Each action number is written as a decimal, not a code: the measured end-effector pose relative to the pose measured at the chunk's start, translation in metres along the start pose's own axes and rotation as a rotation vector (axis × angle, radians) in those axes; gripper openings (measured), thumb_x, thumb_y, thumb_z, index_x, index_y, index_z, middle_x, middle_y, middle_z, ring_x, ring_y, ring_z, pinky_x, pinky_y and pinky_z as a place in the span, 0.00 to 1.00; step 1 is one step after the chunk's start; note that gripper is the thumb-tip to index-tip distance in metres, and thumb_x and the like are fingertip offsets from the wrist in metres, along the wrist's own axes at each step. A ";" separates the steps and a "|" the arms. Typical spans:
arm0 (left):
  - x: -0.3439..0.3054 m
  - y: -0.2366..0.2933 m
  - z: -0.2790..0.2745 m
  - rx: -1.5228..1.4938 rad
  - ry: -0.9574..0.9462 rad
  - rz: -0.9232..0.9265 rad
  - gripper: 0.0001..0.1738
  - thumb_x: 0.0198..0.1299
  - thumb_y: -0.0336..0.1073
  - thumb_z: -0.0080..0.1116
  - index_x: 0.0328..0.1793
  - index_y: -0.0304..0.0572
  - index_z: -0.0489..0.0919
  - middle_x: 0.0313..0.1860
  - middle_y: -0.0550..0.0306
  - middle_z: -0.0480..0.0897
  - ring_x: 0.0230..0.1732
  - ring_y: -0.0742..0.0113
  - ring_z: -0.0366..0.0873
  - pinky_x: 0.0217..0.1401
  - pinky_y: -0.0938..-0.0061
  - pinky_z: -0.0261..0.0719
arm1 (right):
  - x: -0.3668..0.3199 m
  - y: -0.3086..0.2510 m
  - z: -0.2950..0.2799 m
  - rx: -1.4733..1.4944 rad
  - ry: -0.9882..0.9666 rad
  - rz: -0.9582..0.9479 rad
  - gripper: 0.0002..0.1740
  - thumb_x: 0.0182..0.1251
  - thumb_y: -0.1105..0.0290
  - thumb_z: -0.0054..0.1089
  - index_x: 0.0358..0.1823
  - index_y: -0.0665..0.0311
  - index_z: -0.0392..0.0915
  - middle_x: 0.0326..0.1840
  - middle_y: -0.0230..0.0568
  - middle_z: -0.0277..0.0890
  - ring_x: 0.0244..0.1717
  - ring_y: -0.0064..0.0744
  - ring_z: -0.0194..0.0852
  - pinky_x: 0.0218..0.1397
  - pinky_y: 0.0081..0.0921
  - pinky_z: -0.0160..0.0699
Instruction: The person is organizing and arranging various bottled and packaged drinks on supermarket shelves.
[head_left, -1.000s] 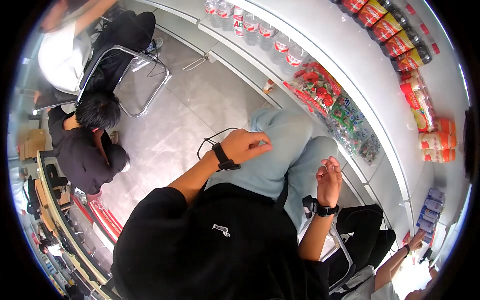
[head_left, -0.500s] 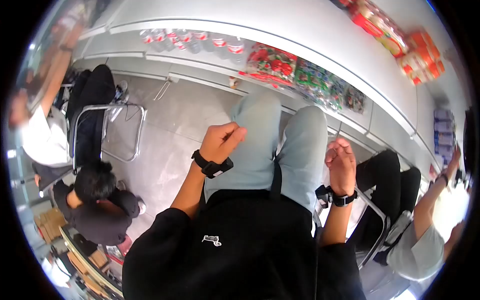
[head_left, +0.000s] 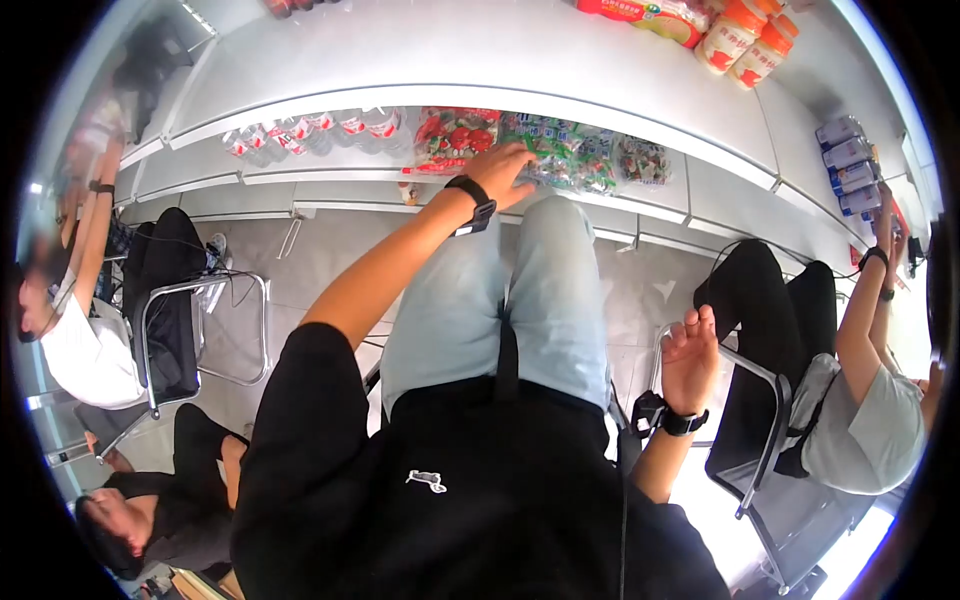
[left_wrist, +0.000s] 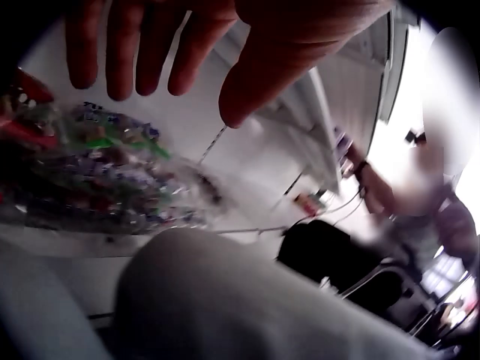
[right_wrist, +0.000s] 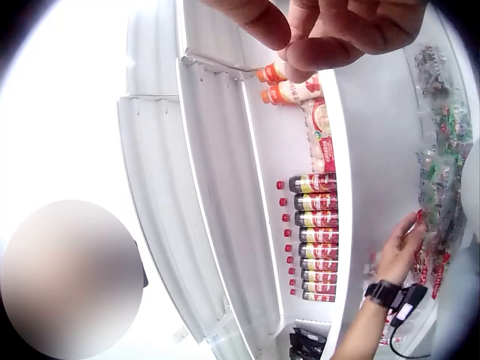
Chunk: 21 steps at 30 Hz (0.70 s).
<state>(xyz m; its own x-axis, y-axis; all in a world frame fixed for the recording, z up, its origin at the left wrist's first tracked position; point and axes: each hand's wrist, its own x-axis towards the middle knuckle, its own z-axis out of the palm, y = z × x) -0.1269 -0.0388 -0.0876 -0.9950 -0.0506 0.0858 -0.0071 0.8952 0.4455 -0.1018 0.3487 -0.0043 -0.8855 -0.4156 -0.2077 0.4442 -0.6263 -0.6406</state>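
Observation:
My left hand (head_left: pixel 505 170) is stretched forward to the lower shelf, fingers straight, over clear bags of wrapped sweets (head_left: pixel 560 155). From the left wrist the fingers (left_wrist: pixel 124 52) spread just above the sweet bags (left_wrist: pixel 97 176); whether they touch is unclear. The right wrist view shows the same left hand (right_wrist: pixel 401 251) against the bags (right_wrist: pixel 442 172). My right hand (head_left: pixel 690 355) is raised beside my right knee, fingers loosely curled, holding nothing. From the right wrist, its fingertips (right_wrist: pixel 311 34) nearly meet, with nothing between them. My light-blue trouser legs (head_left: pixel 500 300) are below.
Water bottles (head_left: pixel 310 128) stand left of the bags on the same shelf. Orange-capped bottles (head_left: pixel 745 40) and blue packs (head_left: pixel 845 165) sit higher right, with red-capped dark bottles (right_wrist: pixel 311 240) on the upper shelf. A metal chair (head_left: pixel 190 330) stands left. People sit at the right (head_left: pixel 860 410) and left (head_left: pixel 70 330).
My left hand went from a curled pose over my knee forward to the shelf and opened over the sweet bags. My right hand stayed by the right knee. The view swung toward the shelves.

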 end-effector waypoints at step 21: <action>-0.016 -0.093 0.008 0.510 0.295 -0.032 0.35 0.50 0.35 0.63 0.67 0.51 0.65 0.66 0.54 0.65 0.63 0.52 0.65 0.67 0.54 0.63 | 0.003 0.011 -0.017 0.119 0.038 0.077 0.10 0.70 0.66 0.48 0.50 0.55 0.70 0.40 0.28 0.72 0.32 0.21 0.65 0.35 0.19 0.66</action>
<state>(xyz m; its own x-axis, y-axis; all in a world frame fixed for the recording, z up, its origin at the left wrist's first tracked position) -0.1107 -0.1179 -0.1378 -0.9244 -0.1368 0.3559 -0.1563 0.9873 -0.0267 -0.1019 0.3518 -0.0252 -0.8517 -0.4417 -0.2820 0.5221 -0.6682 -0.5300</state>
